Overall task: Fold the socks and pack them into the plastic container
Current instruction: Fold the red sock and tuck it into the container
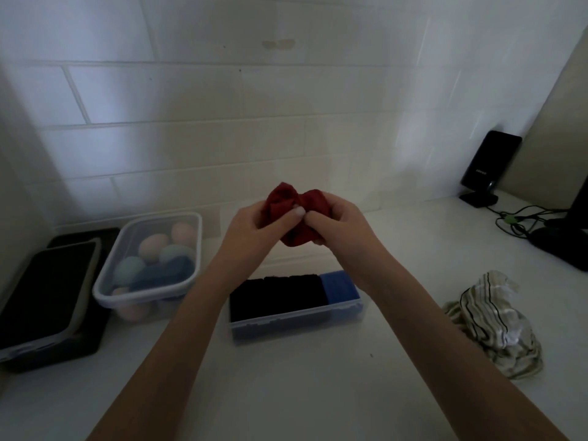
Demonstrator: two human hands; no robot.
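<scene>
A bunched red sock [304,205] is held up above the white counter, gripped from both sides by my left hand [259,222] and my right hand [339,222]. Below my hands lies a clear, long plastic container [296,324] that holds folded dark socks [278,294] and a blue one [337,286] at its right end. Another clear plastic container [105,292] at the left holds several rolled socks in peach, pale green and blue. A striped cream sock bundle [496,326] lies loose on the counter at the right.
Dark flat trays [47,297] sit at the far left. A black speaker [488,167], tangled cables [521,219] and a dark device base stand at the back right. A white tiled wall rises behind the counter.
</scene>
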